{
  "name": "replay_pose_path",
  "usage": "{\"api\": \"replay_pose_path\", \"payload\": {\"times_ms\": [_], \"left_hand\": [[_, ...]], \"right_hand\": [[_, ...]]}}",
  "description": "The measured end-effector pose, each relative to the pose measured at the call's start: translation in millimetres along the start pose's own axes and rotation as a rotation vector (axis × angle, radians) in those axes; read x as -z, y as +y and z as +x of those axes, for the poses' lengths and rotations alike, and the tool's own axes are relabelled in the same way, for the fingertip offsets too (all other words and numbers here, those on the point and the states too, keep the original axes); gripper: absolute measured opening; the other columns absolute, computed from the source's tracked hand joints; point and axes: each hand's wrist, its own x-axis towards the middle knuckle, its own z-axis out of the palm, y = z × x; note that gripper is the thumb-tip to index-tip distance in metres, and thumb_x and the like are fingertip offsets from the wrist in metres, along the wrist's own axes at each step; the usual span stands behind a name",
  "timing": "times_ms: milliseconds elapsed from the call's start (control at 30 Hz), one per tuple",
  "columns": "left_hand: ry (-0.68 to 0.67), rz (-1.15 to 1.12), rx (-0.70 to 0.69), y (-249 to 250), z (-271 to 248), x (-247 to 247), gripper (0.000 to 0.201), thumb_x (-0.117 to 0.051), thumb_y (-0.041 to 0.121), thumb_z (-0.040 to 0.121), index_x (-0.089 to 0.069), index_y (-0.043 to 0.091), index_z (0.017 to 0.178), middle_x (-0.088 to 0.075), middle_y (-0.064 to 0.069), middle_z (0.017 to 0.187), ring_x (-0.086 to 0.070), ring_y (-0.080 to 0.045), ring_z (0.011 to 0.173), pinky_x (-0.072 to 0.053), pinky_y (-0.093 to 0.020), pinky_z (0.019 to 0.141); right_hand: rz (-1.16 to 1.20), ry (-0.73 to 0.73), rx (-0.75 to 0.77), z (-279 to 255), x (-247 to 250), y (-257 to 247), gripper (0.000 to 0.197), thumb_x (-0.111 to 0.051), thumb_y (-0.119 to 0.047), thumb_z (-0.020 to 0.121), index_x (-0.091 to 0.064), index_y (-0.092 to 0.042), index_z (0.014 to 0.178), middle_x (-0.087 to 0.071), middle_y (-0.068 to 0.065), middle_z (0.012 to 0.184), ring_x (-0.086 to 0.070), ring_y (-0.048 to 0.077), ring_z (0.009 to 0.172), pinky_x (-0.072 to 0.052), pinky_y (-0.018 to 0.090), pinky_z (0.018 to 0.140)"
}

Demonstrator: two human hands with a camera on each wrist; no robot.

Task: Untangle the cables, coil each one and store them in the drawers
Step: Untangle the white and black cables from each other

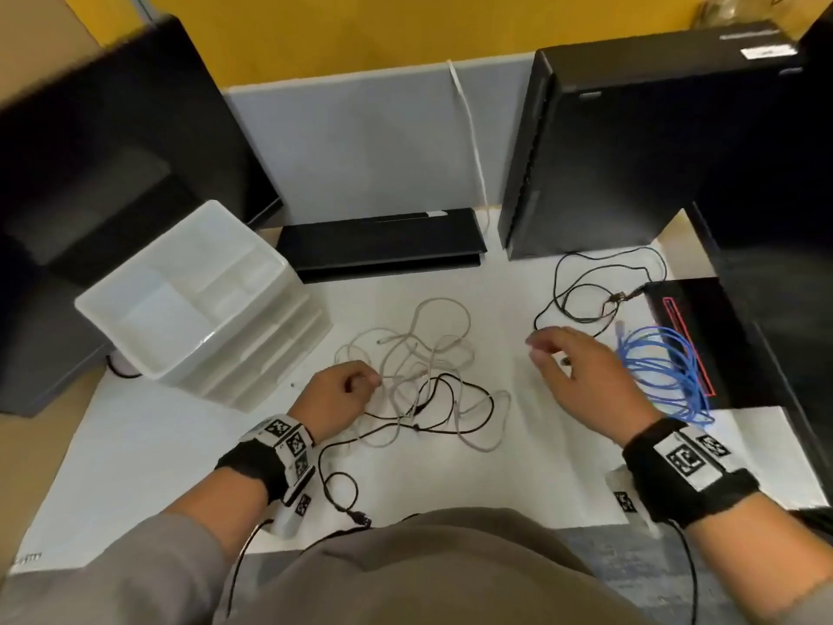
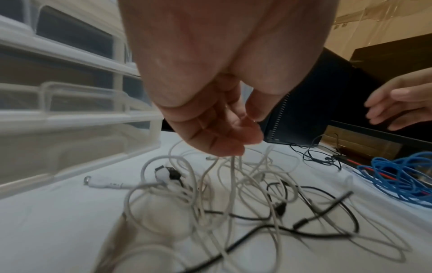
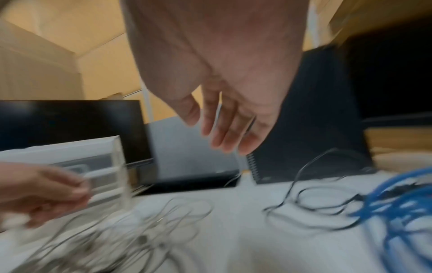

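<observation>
On the desk, head view: left hand [image 1: 336, 392] pinches white cable [image 1: 408, 354] in the tangle; right hand [image 1: 581, 376] hovers, fingers loose, holding nothing. Best to lift one strand slowly, trace it to its end. Three drawers [image 1: 252, 354]; one blue cable [image 1: 667, 367], two black cables [image 1: 586, 281].

Left wrist: fingers [image 2: 224, 136] grip white strands. Right wrist: blurred, fingers [image 3: 224, 133] straight.

grey sleeves [image 1: 148, 566]; black wristbands [image 1: 685, 480]; square-coded white tags [image 1: 288, 439]
</observation>
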Motion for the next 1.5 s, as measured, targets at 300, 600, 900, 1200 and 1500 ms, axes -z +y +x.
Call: {"api": "replay_pose_path", "payload": {"times_ms": [300,600,900,1200,1500], "left_hand": [[-0.196,0.197,-0.184,21.2,-21.7,-59.7,0.028,-0.060,0.040,0.101,-0.070,0.033,0.126,-0.064,0.013,0.115,-0.061,-0.007,0.097,-0.053,-0.032,0.096],[0.029,-0.234,-0.455,93.0,-9.5,-23.4,0.034,-0.049,0.045,0.107,-0.059,0.030,0.136,-0.067,0.015,0.127,-0.061,0.000,0.119,-0.049,-0.031,0.104],[-0.127,-0.299,-0.389,121.6,-15.2,13.2,0.026,-0.052,0.037,0.107,-0.072,0.022,0.101,-0.066,0.008,0.070,-0.071,-0.017,0.074,-0.052,-0.033,0.072],[0.024,-0.123,-0.281,78.9,-15.7,81.8,0.030,-0.054,0.045,0.103,-0.071,0.028,0.086,-0.070,0.000,0.076,-0.071,-0.014,0.070,-0.056,-0.030,0.077],[0.261,-0.161,-0.331,102.0,-25.0,92.1,0.027,-0.052,0.035,0.107,-0.072,0.023,0.092,-0.045,-0.005,0.066,-0.044,-0.015,0.060,-0.040,-0.028,0.060]], "right_hand": [[-0.293,-0.521,-0.096,12.9,-93.9,-21.1,0.017,-0.055,-0.027,0.102,-0.071,-0.024,0.105,-0.069,-0.003,0.105,-0.067,0.024,0.100,-0.054,0.039,0.085],[0.226,-0.211,0.058,38.6,-3.3,-103.2,0.017,-0.057,-0.033,0.107,-0.065,-0.029,0.093,-0.073,-0.007,0.079,-0.061,0.008,0.067,-0.051,0.029,0.068],[0.688,0.038,-0.072,61.1,50.9,-99.0,0.021,-0.054,-0.013,0.107,-0.068,-0.015,0.091,-0.067,0.005,0.078,-0.058,0.017,0.060,-0.051,0.026,0.060],[0.549,0.282,-0.188,69.0,102.5,-43.1,0.016,-0.060,-0.020,0.099,-0.074,-0.015,0.093,-0.052,-0.001,0.072,-0.049,0.009,0.057,-0.045,0.024,0.058],[0.321,0.297,-0.173,66.1,109.3,-50.1,0.010,-0.058,-0.024,0.103,-0.067,-0.023,0.100,-0.065,0.006,0.081,-0.059,0.019,0.069,-0.052,0.038,0.071]]}}
